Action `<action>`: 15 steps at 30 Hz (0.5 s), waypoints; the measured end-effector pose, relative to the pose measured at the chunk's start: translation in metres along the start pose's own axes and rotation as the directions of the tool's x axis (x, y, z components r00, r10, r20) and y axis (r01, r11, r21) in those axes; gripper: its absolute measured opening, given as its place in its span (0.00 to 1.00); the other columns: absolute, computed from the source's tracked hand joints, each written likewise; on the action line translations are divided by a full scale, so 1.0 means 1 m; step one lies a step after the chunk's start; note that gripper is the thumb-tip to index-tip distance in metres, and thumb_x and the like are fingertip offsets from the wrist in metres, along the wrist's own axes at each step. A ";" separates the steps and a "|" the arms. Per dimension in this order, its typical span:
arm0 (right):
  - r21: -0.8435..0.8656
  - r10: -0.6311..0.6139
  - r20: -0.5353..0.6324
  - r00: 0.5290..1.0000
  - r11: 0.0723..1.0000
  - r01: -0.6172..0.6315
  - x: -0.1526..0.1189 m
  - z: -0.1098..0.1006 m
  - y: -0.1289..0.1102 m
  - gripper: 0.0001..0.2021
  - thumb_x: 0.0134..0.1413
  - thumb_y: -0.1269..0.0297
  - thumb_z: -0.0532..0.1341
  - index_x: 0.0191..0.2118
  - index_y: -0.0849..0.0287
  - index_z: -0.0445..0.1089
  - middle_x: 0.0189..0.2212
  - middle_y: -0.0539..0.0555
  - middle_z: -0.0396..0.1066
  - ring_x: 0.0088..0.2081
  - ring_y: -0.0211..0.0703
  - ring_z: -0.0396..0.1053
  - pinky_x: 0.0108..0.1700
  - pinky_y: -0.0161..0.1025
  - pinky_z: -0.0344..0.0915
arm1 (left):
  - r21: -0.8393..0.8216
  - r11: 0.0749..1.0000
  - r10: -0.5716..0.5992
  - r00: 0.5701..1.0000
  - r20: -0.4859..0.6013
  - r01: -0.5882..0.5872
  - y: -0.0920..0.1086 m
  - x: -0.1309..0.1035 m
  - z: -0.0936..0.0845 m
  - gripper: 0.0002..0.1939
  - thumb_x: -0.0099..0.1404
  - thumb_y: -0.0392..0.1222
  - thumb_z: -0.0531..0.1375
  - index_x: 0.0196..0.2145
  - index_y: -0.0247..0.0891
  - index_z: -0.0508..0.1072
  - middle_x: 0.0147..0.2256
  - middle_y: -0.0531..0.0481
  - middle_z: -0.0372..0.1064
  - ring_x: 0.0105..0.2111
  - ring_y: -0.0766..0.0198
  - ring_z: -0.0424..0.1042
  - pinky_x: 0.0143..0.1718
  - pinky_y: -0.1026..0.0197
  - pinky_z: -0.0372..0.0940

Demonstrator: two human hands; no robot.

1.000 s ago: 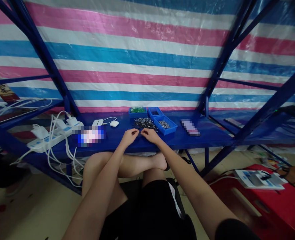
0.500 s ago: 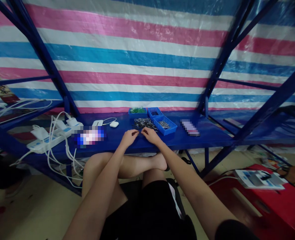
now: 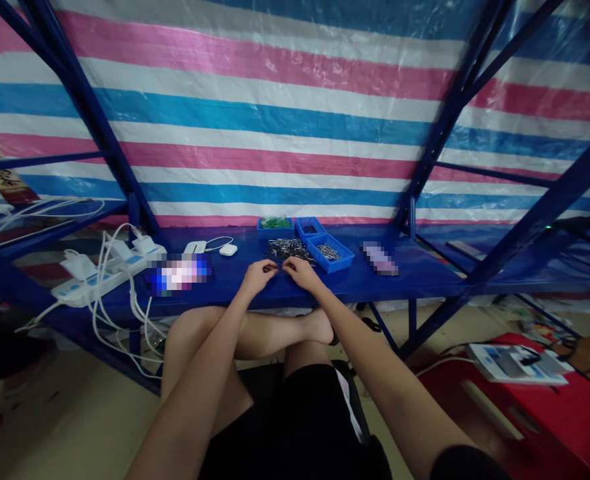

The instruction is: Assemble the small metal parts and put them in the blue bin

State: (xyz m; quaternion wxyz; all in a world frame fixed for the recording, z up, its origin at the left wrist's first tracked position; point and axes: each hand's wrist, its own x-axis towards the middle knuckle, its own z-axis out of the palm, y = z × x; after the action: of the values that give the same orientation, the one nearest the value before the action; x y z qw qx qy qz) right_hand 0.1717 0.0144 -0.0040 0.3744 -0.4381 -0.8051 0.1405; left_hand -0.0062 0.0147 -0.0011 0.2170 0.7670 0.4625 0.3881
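Observation:
My left hand [image 3: 261,273] and my right hand [image 3: 299,269] are close together over the front of the blue table [image 3: 375,285], fingertips facing each other. The fingers of both hands are curled into a pinch; anything between them is too small to make out. Just behind them lies a loose pile of thin black and silver pieces [image 3: 289,249]. Right of the pile stands a blue bin [image 3: 335,264] holding small silvery pieces. Behind it sits a second blue bin [image 3: 309,223] with dark contents, and to its left a blue bin [image 3: 276,233] with green pieces.
A blurred-out phone [image 3: 379,259] lies to the right, and a lit, pixelated screen [image 3: 179,273] to the left. Near it are a white earbud case [image 3: 229,250] on a cable and a white power strip [image 3: 105,277] with plugs. Blue metal posts [image 3: 427,157] frame the table.
The view has shifted very slightly. Both hands stay in nearly the same place, still pinched close together, and the bins and pile look unchanged.

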 end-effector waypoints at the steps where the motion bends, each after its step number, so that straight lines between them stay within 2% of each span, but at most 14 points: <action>1: -0.014 -0.005 0.013 1.000 1.000 0.005 0.000 0.001 0.001 0.05 0.54 0.68 0.55 0.35 0.60 0.68 0.31 0.52 0.68 0.34 0.37 0.64 0.40 0.34 0.58 | -0.025 1.000 0.001 1.000 -0.008 -0.001 0.000 0.000 0.000 0.11 0.54 0.42 0.57 0.35 0.35 0.74 0.31 0.47 0.73 0.31 0.63 0.70 0.36 0.62 0.64; 9: -0.130 -0.035 0.086 0.996 0.990 0.046 0.000 0.005 0.005 0.05 0.54 0.70 0.55 0.37 0.60 0.67 0.33 0.53 0.67 0.38 0.39 0.63 0.43 0.36 0.57 | -0.066 0.996 0.059 0.998 0.035 -0.057 0.001 0.000 0.000 0.12 0.53 0.42 0.58 0.34 0.35 0.73 0.31 0.48 0.73 0.31 0.63 0.70 0.36 0.62 0.63; 15: -0.097 -0.013 0.031 0.999 0.995 0.016 0.001 0.004 0.001 0.07 0.58 0.69 0.51 0.37 0.60 0.65 0.34 0.53 0.67 0.37 0.38 0.63 0.42 0.35 0.57 | 0.018 1.000 0.026 1.000 -0.013 -0.026 0.006 -0.002 -0.001 0.12 0.58 0.44 0.55 0.34 0.37 0.74 0.32 0.47 0.73 0.33 0.62 0.70 0.36 0.62 0.63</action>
State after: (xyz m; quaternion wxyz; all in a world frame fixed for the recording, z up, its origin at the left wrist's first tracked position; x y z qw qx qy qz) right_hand 0.1690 0.0162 -0.0074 0.3414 -0.4478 -0.8197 0.1048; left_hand -0.0041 0.0097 0.0026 0.2021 0.7724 0.4573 0.3917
